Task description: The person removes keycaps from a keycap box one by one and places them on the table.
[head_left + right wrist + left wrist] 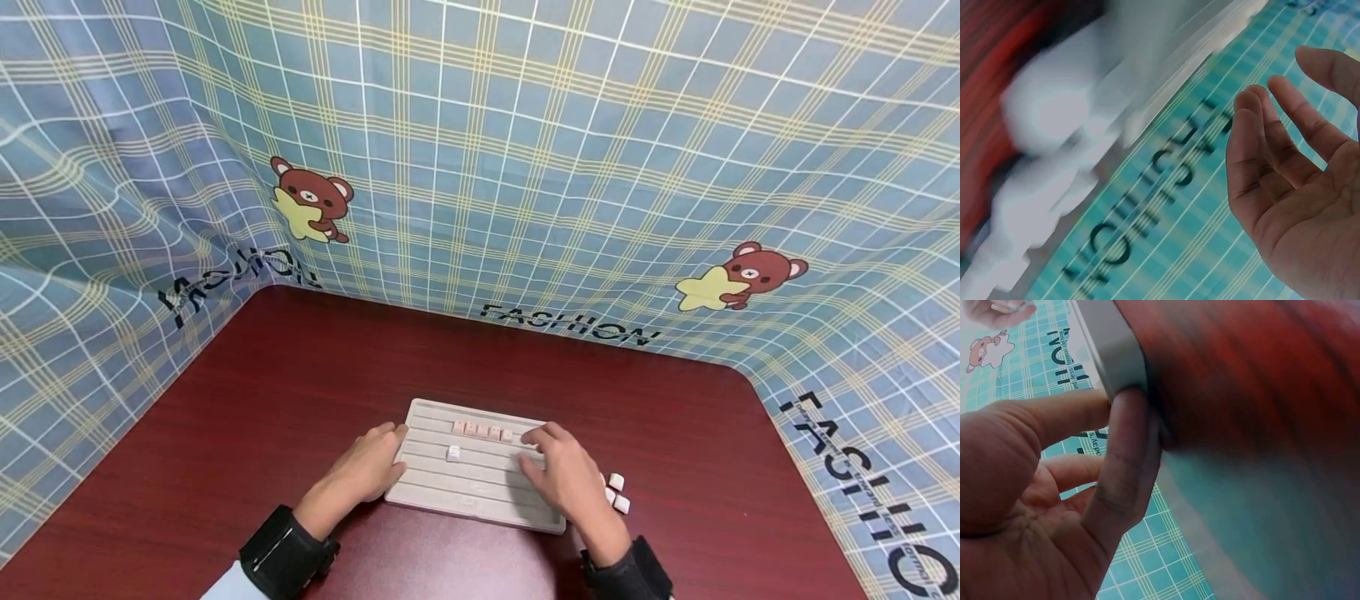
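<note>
A pale ridged tray (480, 493) lies on the dark red table. My left hand (367, 462) holds its left edge, with the fingertips on the pale rim (1110, 353) in the left wrist view. Several pink keycaps (483, 431) stand in a row on an upper ridge, and one white keycap (453, 453) sits lower down. Over the tray's right side is my right hand (566, 471), its thumb and fingers apart near the right end of the pink row. In the right wrist view, nothing shows between the loosely bent fingers (1244, 150).
Several white keycaps (622, 503) lie on the table right of the tray, partly hidden by the right hand; blurred white shapes (1054, 119) fill the right wrist view's left side. Plaid cloth (480, 167) with bears borders the table at the back and sides.
</note>
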### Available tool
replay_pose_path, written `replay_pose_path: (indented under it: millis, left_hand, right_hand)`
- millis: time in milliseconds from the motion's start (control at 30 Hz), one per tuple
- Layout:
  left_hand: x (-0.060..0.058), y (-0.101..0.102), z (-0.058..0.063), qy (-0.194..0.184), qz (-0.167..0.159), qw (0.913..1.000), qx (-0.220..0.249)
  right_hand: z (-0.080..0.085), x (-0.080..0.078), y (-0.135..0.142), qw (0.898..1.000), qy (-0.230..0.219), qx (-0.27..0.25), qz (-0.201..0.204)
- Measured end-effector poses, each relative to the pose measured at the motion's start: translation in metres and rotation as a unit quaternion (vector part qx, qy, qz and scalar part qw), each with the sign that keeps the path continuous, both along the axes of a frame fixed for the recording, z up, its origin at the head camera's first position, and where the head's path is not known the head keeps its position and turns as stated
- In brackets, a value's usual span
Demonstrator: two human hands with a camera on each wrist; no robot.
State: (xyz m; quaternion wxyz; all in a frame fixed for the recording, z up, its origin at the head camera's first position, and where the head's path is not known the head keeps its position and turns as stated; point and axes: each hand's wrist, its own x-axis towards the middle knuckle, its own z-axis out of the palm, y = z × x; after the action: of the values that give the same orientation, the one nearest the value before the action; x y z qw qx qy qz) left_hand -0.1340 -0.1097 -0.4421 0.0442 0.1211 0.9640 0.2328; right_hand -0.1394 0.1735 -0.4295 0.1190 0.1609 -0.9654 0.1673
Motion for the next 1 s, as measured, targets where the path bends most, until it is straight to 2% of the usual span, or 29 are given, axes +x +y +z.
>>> replay_pose_path:
  millis: [267,400,500,833,1000]
  left_hand:
    - [0.002,0.0,-0.001,0.005,0.002,1.0,0.002]
    - [0.002,0.001,0.0,0.009,0.0,0.9999,0.004]
    - [0.002,0.001,-0.001,0.016,-0.001,0.9999,0.005]
    - [0.003,0.001,-0.001,0.031,-0.004,0.9995,0.004]
    - [0.003,0.002,-0.001,0.037,-0.005,0.9993,0.008]
  right_hand:
    - [-0.001,0.002,-0.046,0.998,0.016,-0.021,0.065]
    - [-0.002,0.003,-0.064,0.997,0.011,-0.032,0.075]
    - [-0.003,0.004,-0.076,0.997,0.005,-0.032,0.066]
    - [-0.01,0.009,-0.107,0.998,0.024,-0.048,-0.011]
    - [-0.011,0.012,-0.111,0.998,0.001,-0.062,-0.032]
